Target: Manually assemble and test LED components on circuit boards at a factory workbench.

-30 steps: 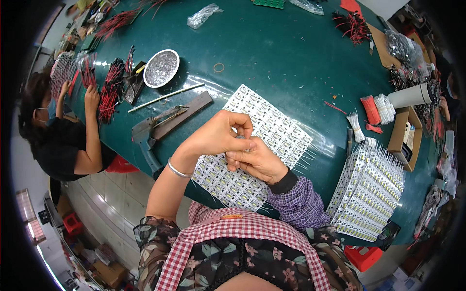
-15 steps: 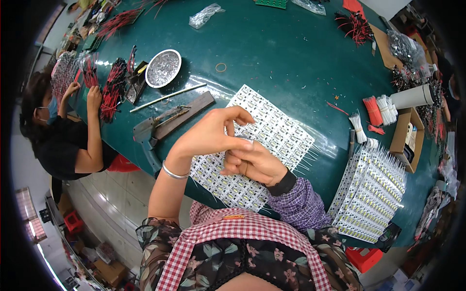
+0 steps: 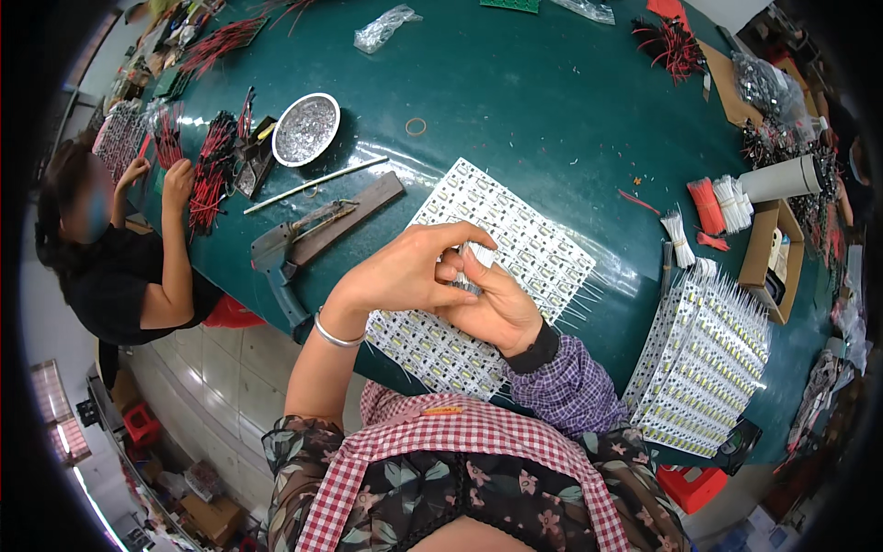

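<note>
Our left hand (image 3: pixel 405 267) and right hand (image 3: pixel 499 313) curl half closed round a small white bundle (image 3: pixel 467 282) over the boards (image 3: pixel 543 247), so we should pinch evenly.

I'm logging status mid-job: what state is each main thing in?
Left hand: curled, gripping the whitish bundle
Right hand: curled, thumb against it
Whitish bundle: held between both, partly hidden
Circuit boards: lying below the hands, partly covered
Circuit-board stack: fanned, wires protruding
Round bowl: upright, containing silvery bits
Cardboard box: open, items inside
Red bundle: lying gathered
</note>
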`<state>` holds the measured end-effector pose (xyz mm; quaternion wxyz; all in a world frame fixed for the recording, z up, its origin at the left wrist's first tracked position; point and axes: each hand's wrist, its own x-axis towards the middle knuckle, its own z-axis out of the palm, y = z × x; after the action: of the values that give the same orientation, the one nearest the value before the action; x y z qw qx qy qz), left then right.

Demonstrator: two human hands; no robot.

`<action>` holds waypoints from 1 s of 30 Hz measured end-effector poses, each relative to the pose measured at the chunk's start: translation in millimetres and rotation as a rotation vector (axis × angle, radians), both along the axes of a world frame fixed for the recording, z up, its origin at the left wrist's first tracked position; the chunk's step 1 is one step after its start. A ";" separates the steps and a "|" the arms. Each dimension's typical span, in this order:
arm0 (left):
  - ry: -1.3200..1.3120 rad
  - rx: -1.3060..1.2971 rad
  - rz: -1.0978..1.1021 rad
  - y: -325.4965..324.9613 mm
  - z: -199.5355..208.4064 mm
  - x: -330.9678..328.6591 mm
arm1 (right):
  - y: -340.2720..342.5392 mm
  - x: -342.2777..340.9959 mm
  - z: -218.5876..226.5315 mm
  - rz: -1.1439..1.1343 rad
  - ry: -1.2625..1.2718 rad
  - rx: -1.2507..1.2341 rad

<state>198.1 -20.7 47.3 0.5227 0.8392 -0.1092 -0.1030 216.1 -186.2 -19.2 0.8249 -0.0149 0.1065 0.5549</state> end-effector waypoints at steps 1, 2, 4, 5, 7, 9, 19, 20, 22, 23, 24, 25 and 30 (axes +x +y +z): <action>0.042 -0.015 -0.005 -1.0 3.3 0.3 | -0.1 0.5 -0.5 0.001 0.008 0.019; 0.083 -0.030 -0.010 -2.2 9.7 0.8 | -1.1 1.7 1.8 0.013 -0.003 -0.007; 0.119 -0.036 -0.004 -3.6 13.2 -0.3 | -3.2 3.7 10.7 0.039 -0.025 -0.059; 0.114 -0.026 0.006 -3.8 11.1 -1.5 | -2.1 2.6 11.2 0.029 -0.002 -0.071; 0.106 -0.005 0.003 -3.5 8.9 -1.3 | 0.8 0.9 12.4 0.004 0.041 -0.094; 0.105 0.016 -0.016 -2.4 6.9 -0.1 | 1.2 -0.6 -3.1 -0.019 0.038 0.084; 0.071 -0.014 -0.060 -6.1 1.3 1.6 | 0.0 -0.1 10.3 -0.030 -0.070 -0.010; 0.052 -0.022 -0.067 -6.1 -3.9 1.3 | -0.8 -0.6 6.7 -0.026 -0.097 0.013; 0.069 -0.023 -0.066 -6.2 -6.0 2.4 | -1.1 1.7 -0.1 -0.013 -0.154 0.059; 0.108 -0.016 -0.061 -8.1 -5.1 2.3 | -1.6 1.0 0.1 -0.017 -0.149 -0.012; 0.145 -0.008 -0.056 -10.0 -3.6 2.2 | -2.5 -1.0 2.2 -0.021 -0.146 -0.080; 0.158 -0.003 -0.044 -11.7 0.6 2.4 | -3.4 -2.2 3.5 -0.026 -0.143 -0.149; 0.142 0.022 -0.022 -1.2 16.2 2.8 | -1.6 8.5 12.3 -0.004 -0.129 -0.138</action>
<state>200.8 -21.9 63.6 0.5187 0.8342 -0.0798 -0.1693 224.7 -187.8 -6.9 0.8282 -0.1073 0.0912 0.5424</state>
